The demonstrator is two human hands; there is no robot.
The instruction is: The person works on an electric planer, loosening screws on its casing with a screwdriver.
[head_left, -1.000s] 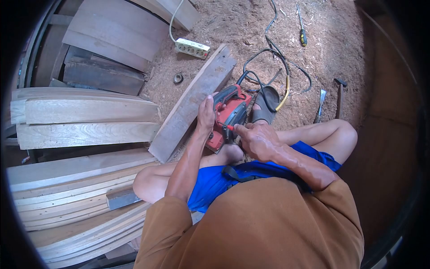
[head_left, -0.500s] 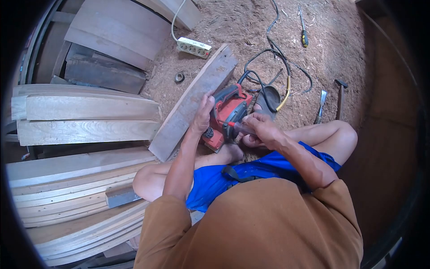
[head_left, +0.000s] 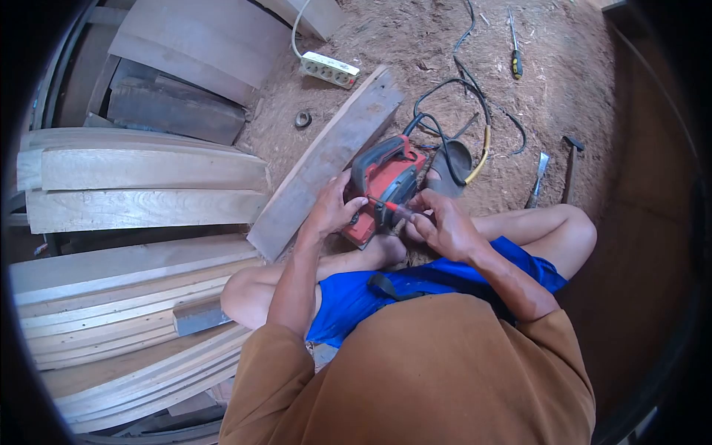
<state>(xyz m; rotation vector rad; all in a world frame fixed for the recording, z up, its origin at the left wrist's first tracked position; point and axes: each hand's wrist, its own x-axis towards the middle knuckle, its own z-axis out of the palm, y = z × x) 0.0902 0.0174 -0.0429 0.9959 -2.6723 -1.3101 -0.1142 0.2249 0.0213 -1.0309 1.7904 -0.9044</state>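
A red and black electric planer (head_left: 389, 178) lies tilted between my bent legs, against a wooden beam (head_left: 326, 159). My left hand (head_left: 330, 211) grips its left side, thumb stretched over the body near the tip of a screwdriver. That screwdriver (head_left: 401, 211), with a red collar and a darker handle, is held in my right hand (head_left: 446, 228), fingers wrapped round the handle. Its thin shaft points left at the planer's side; whether the tip touches a screw is too small to tell. The planer's black cord runs off its far end.
Stacked boards (head_left: 148, 208) fill the left side. A power strip (head_left: 329, 70) and a tape roll (head_left: 302, 119) lie beyond the beam. To the right are a yellow-black screwdriver (head_left: 517, 63), a chisel (head_left: 538, 178), a hammer (head_left: 571, 167) and a looping cable (head_left: 487, 141) on sawdust.
My left hand has turned, its thumb now reaching across the planer toward the screwdriver's tip. My right hand has shifted its grip on the screwdriver. The view has moved slightly.
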